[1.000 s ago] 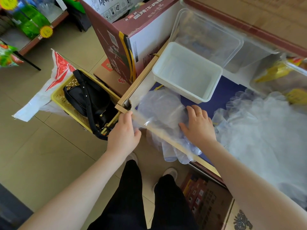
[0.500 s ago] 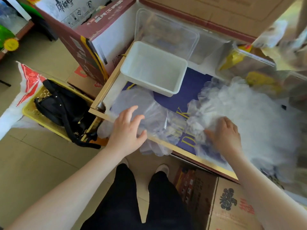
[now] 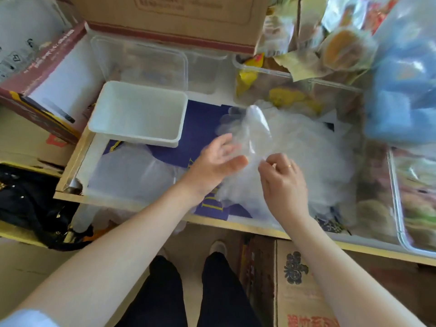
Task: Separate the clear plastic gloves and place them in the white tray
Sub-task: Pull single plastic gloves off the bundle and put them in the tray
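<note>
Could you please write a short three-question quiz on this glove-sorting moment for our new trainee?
1. True or false: the white tray already holds several gloves.
2. Which hand wears a ring?
3. The lifted clear glove is pinched by: A) right hand B) left hand alone C) neither hand.

Key: 1 false, it looks empty. 2 the right hand. 3 A, above the glove pile; the left hand's fingers are straight beside it.

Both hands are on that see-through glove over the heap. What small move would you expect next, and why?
Probably peel the lifted glove free of the glove pile and carry it left to the white tray. The right hand pinches its lower edge, the left hand touches it with straight fingers, and the tray looks empty.
</note>
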The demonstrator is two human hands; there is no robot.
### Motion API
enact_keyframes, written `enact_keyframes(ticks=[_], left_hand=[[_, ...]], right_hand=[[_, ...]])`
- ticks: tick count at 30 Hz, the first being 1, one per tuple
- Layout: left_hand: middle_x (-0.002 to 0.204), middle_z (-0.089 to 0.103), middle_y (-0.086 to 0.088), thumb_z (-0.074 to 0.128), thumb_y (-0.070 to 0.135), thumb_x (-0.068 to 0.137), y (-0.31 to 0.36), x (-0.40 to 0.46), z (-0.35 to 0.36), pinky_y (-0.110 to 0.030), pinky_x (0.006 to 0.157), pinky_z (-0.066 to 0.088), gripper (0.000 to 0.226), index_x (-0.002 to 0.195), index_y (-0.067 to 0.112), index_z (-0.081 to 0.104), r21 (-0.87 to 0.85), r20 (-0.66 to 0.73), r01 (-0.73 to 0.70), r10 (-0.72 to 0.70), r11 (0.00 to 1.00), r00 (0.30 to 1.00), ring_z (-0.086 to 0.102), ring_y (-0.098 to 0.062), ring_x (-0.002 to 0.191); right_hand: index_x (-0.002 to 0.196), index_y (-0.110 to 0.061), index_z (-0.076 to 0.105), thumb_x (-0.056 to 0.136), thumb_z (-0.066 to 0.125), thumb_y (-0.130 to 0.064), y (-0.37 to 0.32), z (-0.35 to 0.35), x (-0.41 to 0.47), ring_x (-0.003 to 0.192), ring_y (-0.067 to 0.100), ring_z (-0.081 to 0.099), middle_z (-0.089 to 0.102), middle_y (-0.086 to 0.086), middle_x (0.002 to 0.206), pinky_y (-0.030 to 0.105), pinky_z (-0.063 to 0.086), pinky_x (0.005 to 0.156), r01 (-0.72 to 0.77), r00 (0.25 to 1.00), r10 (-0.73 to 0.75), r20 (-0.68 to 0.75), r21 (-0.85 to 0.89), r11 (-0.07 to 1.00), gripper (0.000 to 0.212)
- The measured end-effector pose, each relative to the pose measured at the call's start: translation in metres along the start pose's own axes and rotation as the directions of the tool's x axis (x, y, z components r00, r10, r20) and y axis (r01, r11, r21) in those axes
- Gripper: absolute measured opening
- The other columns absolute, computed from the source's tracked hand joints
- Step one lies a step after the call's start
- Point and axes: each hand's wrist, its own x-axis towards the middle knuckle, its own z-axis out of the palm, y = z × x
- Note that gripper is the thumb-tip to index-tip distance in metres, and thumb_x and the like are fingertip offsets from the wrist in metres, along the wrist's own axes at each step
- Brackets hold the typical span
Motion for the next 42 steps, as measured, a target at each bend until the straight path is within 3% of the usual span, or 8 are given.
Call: enact_keyframes(ticks=[4, 10, 15, 26, 32, 36, 39, 42], left_hand=[[0.07, 0.069, 0.013, 0.057, 0.005, 0.089, 0.009, 0.002, 0.02, -0.01, 0.062, 0.045, 0.01, 0.092, 0.012, 0.064, 0.06, -0.143, -0.068, 0.076, 0.996, 0.987, 0.062, 0.005, 0.065], [0.069, 0.071, 0.003, 0.034, 0.001, 0.098, 0.0, 0.004, -0.005, -0.021, 0.07, 0.055, 0.026, 0.087, 0.011, 0.055, -0.33, -0.196, -0.02, -0.048, 0.944, 0.979, 0.069, -0.011, 0.07], [0.063, 0.067, -0.001, 0.028, 0.006, 0.102, -0.003, 0.001, -0.015, -0.022, 0.061, 0.055, 0.028, 0.093, 0.009, 0.055, -0.485, -0.289, -0.014, -0.146, 0.874, 0.946, 0.069, -0.014, 0.064], [0.054, 0.043, 0.0, 0.03, 0.012, 0.103, -0.002, -0.001, -0.038, -0.015, 0.037, 0.037, 0.028, 0.09, 0.009, 0.054, -0.553, -0.355, 0.026, -0.264, 0.833, 0.897, 0.045, -0.008, 0.038], [0.061, 0.047, 0.011, 0.059, 0.038, 0.087, -0.008, -0.007, -0.057, -0.017, 0.048, 0.032, 0.015, 0.087, 0.023, 0.056, 0.119, -0.358, 0.058, -0.012, 0.991, 0.934, 0.037, -0.003, 0.046], [0.114, 0.049, 0.013, 0.08, 0.046, 0.062, -0.01, -0.016, -0.064, -0.016, 0.078, 0.038, 0.074, 0.126, 0.028, 0.048, 0.758, -0.044, 0.002, 0.047, 0.652, 0.998, 0.048, 0.004, 0.085], [0.092, 0.065, 0.007, 0.072, 0.029, 0.079, -0.012, -0.014, -0.064, -0.016, 0.073, 0.041, 0.027, 0.103, 0.022, 0.064, 0.783, -0.054, -0.006, 0.079, 0.622, 0.995, 0.059, -0.004, 0.081], [0.061, 0.063, 0.012, 0.063, 0.019, 0.087, -0.014, -0.009, -0.068, -0.023, 0.065, 0.042, 0.014, 0.073, 0.021, 0.063, 0.548, -0.225, 0.072, 0.064, 0.834, 0.972, 0.054, -0.004, 0.058]], right_hand=[[0.102, -0.012, 0.06, 0.083, 0.051, -0.024, 0.003, -0.006, -0.007, 0.083, 0.025, 0.044, 0.056, 0.01, 0.095, 0.033, 0.043, 0.067, 0.053, 0.999, -0.052, 0.012, -0.016, 0.998, 0.025], [0.146, -0.018, 0.021, 0.081, 0.065, -0.047, 0.027, -0.006, -0.015, 0.139, 0.019, 0.022, 0.023, 0.004, 0.151, 0.039, 0.023, 0.113, -0.652, 0.758, 0.579, 0.299, 0.369, 0.663, 0.084], [0.146, -0.019, 0.02, 0.082, 0.07, -0.031, 0.024, 0.012, -0.002, 0.106, 0.015, 0.054, 0.05, 0.0, 0.13, 0.02, 0.046, 0.076, -0.876, 0.47, 0.613, 0.634, 0.417, 0.241, 0.082], [0.075, -0.013, 0.057, 0.088, 0.06, -0.006, -0.02, 0.025, 0.034, 0.075, 0.007, 0.056, 0.059, 0.003, 0.08, 0.014, 0.044, 0.071, -0.801, 0.592, 0.206, 0.779, 0.539, 0.262, 0.014], [0.079, -0.016, 0.039, 0.097, 0.04, -0.002, -0.032, 0.027, 0.052, 0.041, 0.012, 0.041, 0.044, 0.005, 0.055, 0.023, 0.04, 0.048, -0.728, 0.665, 0.329, 0.67, 0.68, 0.085, 0.023], [0.083, -0.016, 0.042, 0.096, 0.042, 0.0, -0.044, 0.025, 0.059, 0.035, 0.008, 0.037, 0.046, -0.001, 0.054, 0.021, 0.033, 0.037, -0.707, 0.705, 0.284, 0.649, 0.677, 0.207, 0.021], [0.098, -0.018, 0.05, 0.095, 0.05, -0.014, -0.05, 0.021, 0.064, 0.053, 0.008, 0.053, 0.058, -0.005, 0.066, 0.024, 0.047, 0.055, -0.74, 0.67, 0.268, 0.693, 0.655, 0.156, 0.005], [0.134, -0.02, 0.039, 0.078, 0.061, -0.049, -0.043, 0.008, 0.063, 0.089, 0.011, 0.064, 0.064, -0.002, 0.1, 0.032, 0.052, 0.084, -0.815, 0.57, 0.191, 0.799, 0.521, 0.253, 0.067]])
